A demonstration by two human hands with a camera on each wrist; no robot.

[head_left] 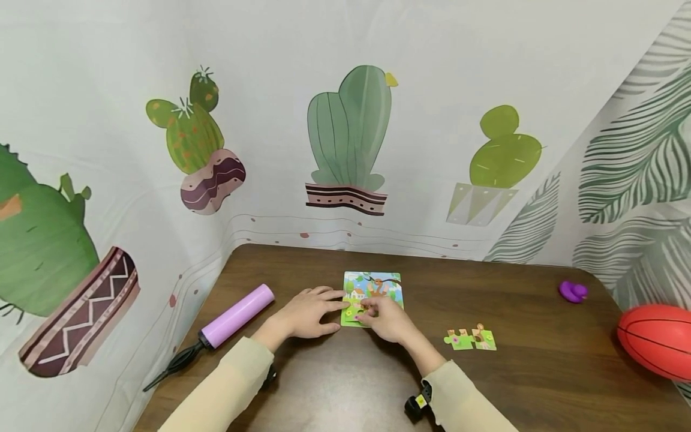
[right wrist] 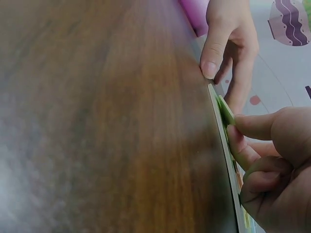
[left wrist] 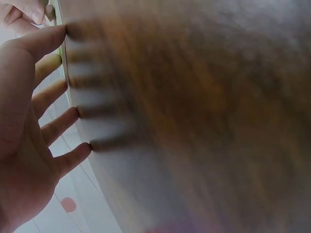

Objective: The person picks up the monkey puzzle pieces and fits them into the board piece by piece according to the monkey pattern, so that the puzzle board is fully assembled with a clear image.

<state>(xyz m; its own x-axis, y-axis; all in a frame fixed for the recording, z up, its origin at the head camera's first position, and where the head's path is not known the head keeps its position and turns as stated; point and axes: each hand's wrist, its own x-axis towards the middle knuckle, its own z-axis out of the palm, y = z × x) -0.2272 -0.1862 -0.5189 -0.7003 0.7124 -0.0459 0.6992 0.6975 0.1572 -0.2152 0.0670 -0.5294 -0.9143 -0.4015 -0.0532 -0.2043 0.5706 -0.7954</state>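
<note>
A colourful jigsaw puzzle board point(head_left: 372, 274), with a green scene and an animal on a branch, lies flat in the middle of the table. My left hand point(head_left: 310, 312) rests palm down at its left side; the fingers are spread and straight, some of them touching the board's left edge. Over the board's lower part, my right hand point(head_left: 390, 320) pinches a green puzzle piece point(right wrist: 226, 111) between thumb and finger. In the right wrist view that piece is tilted, one end raised above the board. To the right, two loose puzzle pieces point(head_left: 462, 341) lie on the table.
A purple hand pump point(head_left: 237, 317) with a black handle lies on the left of the wooden table point(head_left: 345, 384). At the far right are a purple rubber duck point(head_left: 573, 291) and a red ball point(head_left: 658, 341). A cactus-print cloth point(head_left: 432, 120) hangs behind the table.
</note>
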